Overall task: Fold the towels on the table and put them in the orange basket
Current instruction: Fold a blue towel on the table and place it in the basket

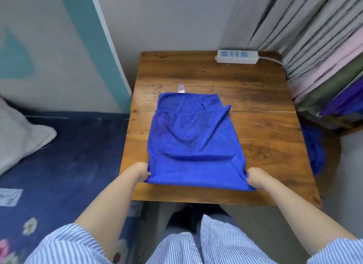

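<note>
- Head view: a blue towel [193, 144] is spread on a wooden table [261, 138], doubled over, with the upper layer's far edge short of the lower layer's far edge
- A pale label tab [181, 88] is seen projecting from the towel's far edge onto the wood
- The near left corner of the towel is pinched by the left hand [141, 172], fingers curled onto the cloth
- The near right corner is pinched by the right hand [255, 178] in the same manner; the near edge is held stretched between both hands, just inside the table's near edge
- A white power strip [236, 56] is noted at the far right of the table, its cable running to grey curtains [294, 28]
- More blue cloth [312, 147] hangs beside the table's right edge
- No orange basket can be made out
</note>
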